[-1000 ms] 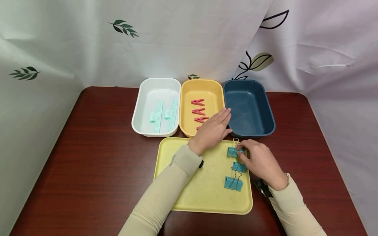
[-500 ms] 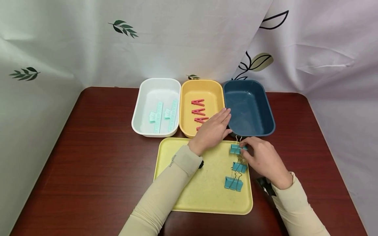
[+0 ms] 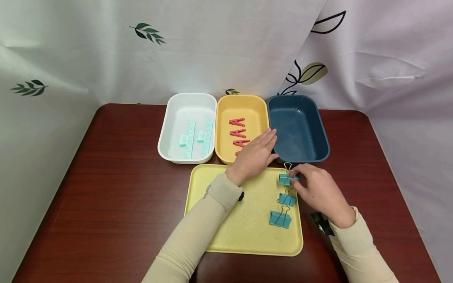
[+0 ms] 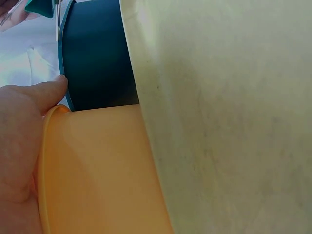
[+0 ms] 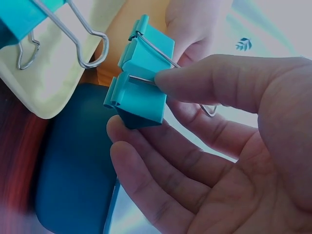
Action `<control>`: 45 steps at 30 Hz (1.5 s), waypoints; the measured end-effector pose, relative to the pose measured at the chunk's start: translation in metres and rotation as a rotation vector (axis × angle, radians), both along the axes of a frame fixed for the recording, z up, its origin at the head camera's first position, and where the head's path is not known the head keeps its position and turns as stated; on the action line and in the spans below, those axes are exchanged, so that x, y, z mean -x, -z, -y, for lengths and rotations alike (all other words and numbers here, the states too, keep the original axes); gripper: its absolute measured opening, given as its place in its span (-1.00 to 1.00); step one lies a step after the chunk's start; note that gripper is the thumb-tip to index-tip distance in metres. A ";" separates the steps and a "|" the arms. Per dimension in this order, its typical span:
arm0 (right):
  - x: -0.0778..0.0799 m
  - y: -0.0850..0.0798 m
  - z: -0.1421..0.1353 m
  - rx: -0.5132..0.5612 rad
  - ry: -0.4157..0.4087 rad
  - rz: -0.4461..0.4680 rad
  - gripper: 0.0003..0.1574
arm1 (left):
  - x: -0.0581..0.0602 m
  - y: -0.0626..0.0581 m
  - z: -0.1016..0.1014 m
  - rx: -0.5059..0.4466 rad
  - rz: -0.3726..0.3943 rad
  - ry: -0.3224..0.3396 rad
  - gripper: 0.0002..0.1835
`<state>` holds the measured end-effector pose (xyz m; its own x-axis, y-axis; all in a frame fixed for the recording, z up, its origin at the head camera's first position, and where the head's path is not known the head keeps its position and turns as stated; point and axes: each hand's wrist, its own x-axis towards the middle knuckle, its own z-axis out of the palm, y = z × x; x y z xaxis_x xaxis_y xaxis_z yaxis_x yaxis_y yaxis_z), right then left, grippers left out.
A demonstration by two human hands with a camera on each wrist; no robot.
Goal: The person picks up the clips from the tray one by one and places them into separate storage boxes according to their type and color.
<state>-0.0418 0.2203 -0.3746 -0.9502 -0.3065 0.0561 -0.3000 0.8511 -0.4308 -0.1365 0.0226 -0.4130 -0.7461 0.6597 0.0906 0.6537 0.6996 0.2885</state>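
A teal clip (image 3: 284,179) is pinched by the right hand (image 3: 322,192).
The clip is held between thumb and fingers over the far right corner of the yellow tray (image 3: 247,237), near the blue bin (image 3: 297,127); a second clip (image 3: 287,199) and a third clip (image 3: 280,219) are left on the tray. The left hand (image 3: 252,160) is laid straight-fingered, nothing grasped, where the orange bin (image 3: 242,105) and blue bin meet.
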 end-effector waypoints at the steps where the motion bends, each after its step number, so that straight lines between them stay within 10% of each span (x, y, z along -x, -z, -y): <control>1: 0.000 0.000 0.000 0.003 -0.001 -0.003 -0.85 | 0.000 0.000 0.000 -0.001 -0.002 0.000 -0.34; 45: 0.028 -0.003 -0.012 0.106 0.073 -0.117 -0.93 | -0.001 -0.001 0.000 0.022 -0.004 -0.003 -0.33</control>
<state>-0.0697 0.2324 -0.3715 -0.9548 -0.2233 0.1962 -0.2924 0.8243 -0.4848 -0.1358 0.0222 -0.4120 -0.7476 0.6595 0.0786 0.6527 0.7077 0.2703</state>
